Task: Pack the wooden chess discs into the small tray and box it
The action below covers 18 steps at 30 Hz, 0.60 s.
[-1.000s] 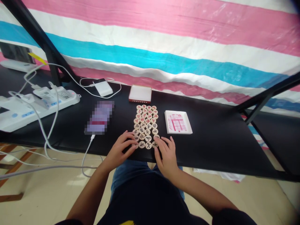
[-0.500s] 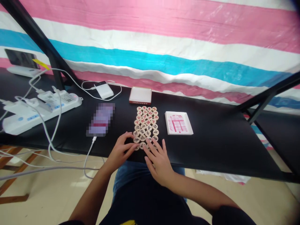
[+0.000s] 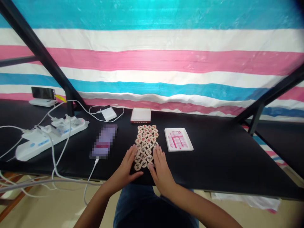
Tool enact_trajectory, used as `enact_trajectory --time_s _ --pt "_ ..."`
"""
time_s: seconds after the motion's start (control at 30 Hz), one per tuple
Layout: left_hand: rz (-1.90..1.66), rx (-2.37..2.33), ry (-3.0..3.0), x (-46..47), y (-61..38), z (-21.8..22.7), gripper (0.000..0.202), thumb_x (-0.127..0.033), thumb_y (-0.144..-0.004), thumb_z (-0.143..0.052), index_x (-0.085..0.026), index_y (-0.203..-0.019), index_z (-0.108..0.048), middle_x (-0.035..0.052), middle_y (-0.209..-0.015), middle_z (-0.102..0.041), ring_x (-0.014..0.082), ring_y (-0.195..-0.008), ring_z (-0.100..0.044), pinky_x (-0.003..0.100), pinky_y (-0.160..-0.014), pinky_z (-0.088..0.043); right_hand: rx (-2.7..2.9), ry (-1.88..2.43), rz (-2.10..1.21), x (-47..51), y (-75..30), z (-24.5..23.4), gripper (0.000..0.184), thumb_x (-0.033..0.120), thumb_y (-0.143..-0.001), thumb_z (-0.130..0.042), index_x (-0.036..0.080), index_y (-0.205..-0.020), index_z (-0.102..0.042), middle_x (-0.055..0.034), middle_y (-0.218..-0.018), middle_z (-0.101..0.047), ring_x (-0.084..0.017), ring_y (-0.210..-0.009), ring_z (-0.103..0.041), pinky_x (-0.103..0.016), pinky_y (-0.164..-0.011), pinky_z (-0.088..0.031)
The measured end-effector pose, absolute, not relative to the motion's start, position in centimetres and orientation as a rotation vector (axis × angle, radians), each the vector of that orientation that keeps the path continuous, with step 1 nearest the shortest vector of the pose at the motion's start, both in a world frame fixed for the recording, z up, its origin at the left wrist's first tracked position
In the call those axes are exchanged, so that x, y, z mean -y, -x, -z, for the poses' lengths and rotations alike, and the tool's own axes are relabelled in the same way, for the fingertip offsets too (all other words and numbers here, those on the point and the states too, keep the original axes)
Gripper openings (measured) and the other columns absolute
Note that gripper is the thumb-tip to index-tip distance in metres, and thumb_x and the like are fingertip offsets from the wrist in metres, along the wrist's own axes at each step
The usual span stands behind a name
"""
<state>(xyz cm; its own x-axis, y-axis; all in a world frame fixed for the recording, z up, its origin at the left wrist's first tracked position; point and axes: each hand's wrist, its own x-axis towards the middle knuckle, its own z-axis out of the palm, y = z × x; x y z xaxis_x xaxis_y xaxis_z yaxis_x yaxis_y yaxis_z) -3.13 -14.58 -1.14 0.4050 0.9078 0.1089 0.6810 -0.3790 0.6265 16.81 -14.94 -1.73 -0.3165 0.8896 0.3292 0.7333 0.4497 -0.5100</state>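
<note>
Round wooden Chinese chess pieces (image 3: 143, 163) lie face up in close rows on the black table, red characters in the far rows and black ones in the near rows. Along the block's left side rests my left hand (image 3: 126, 166), open, its fingers straight and touching the edge pieces, thumb stretched across below the nearest row. On the right side my right hand (image 3: 162, 169) lies open with fingers extended along the pieces. Its thumb is on a near-row piece, and the hand hides part of the right column.
Right of the pieces is a white box tray (image 3: 179, 140) with a red print; a red-edged box lid (image 3: 141, 115) sits behind them. At left are a charging phone (image 3: 104, 141), a power strip (image 3: 54, 136) with cables, and a white power bank (image 3: 108, 113).
My hands have moved from the near rows to the two sides of the block, fingers now flat along it. The near pieces are uncovered. The camera view has tilted upward.
</note>
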Motion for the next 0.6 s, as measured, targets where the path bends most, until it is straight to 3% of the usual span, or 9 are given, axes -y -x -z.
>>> enact_trajectory --time_s 0.2,0.3,0.6 --pt "-0.770 -1.414 -1.831 12.4 1.1 1.1 0.080 -0.042 -0.089 -0.038 -0.017 -0.138 0.019 0.0158 -0.148 0.010 0.0267 -0.136 0.004 0.050 -0.108 -0.009 1.839 1.472 -0.573 11.6 -15.1 2.3 0.062 0.035 -0.091 -0.031 0.006 -0.141 -0.009 -0.0173 -0.147 -0.009 -0.024 -0.136 -0.006 -0.048 -0.108 -0.021" --pt "-0.826 -1.415 -1.746 11.3 0.2 1.0 0.075 -0.043 -0.090 -0.033 -0.014 -0.139 0.014 0.0165 -0.148 0.010 0.0258 -0.135 0.007 0.048 -0.109 -0.006 1.752 1.462 -0.619 10.8 -14.8 2.6 0.061 0.036 -0.091 -0.032 0.007 -0.141 -0.013 -0.0177 -0.147 -0.012 -0.025 -0.135 -0.009 -0.050 -0.108 -0.021" --pt "-0.870 -1.364 -1.745 10.6 -0.6 1.1 0.072 -0.040 -0.090 -0.037 -0.018 -0.141 0.009 0.0147 -0.149 0.003 0.0265 -0.136 0.002 0.050 -0.109 -0.008 1.692 1.428 -0.620 10.8 -15.0 2.8 0.058 0.033 -0.091 -0.033 0.016 -0.142 -0.013 -0.0116 -0.147 -0.018 -0.023 -0.135 -0.015 -0.048 -0.106 -0.026"
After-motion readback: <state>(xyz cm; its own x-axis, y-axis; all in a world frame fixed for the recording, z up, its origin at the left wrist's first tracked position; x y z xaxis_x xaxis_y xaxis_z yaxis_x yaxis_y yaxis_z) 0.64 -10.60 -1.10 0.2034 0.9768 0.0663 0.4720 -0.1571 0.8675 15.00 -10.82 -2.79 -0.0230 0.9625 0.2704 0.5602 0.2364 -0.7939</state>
